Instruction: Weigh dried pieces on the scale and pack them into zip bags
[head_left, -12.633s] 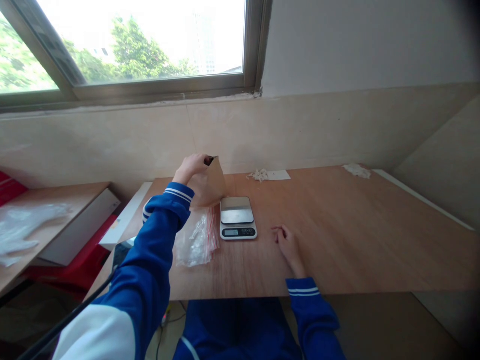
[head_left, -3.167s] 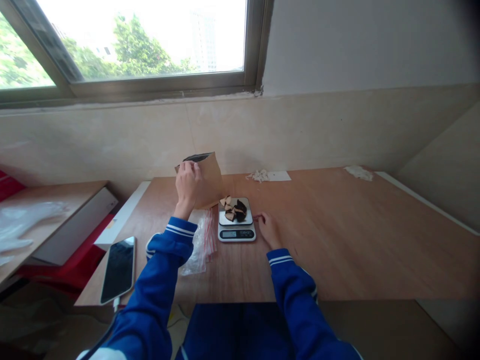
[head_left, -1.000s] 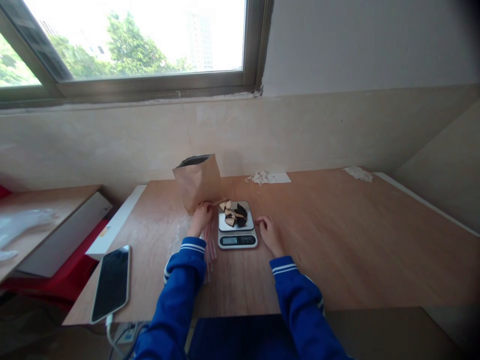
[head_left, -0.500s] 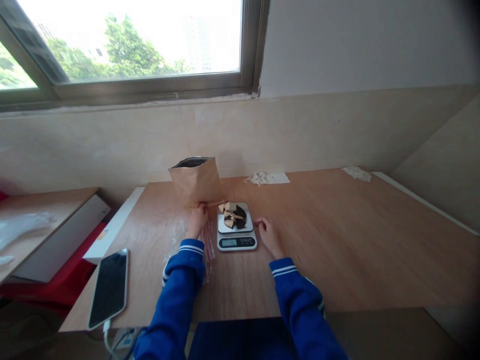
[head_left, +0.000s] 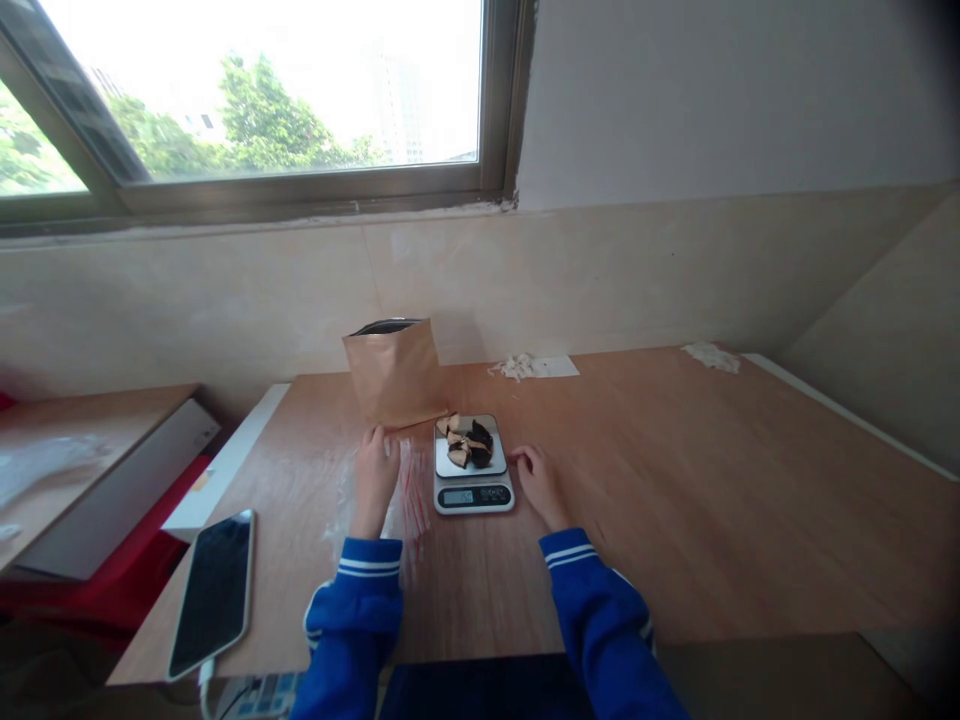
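Your left hand [head_left: 377, 466] is over plastic bags [head_left: 414, 492], your right hand [head_left: 538, 480] beside the scale [head_left: 498, 497]. Both have fingers curled — pinching or not, you can't tell.

Free passage lies over the table [head_left: 697, 510] to the right of the right hand [head_left: 536, 480]. A scale [head_left: 474, 507] occupies the gap between it and the left hand [head_left: 376, 468]; beyond the latter, a paper bag [head_left: 396, 376] blocks the way wallward.

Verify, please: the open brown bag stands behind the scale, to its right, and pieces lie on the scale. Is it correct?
The side is wrong: the head view shows the brown bag behind the scale, to its left. The pieces do lie on the scale.
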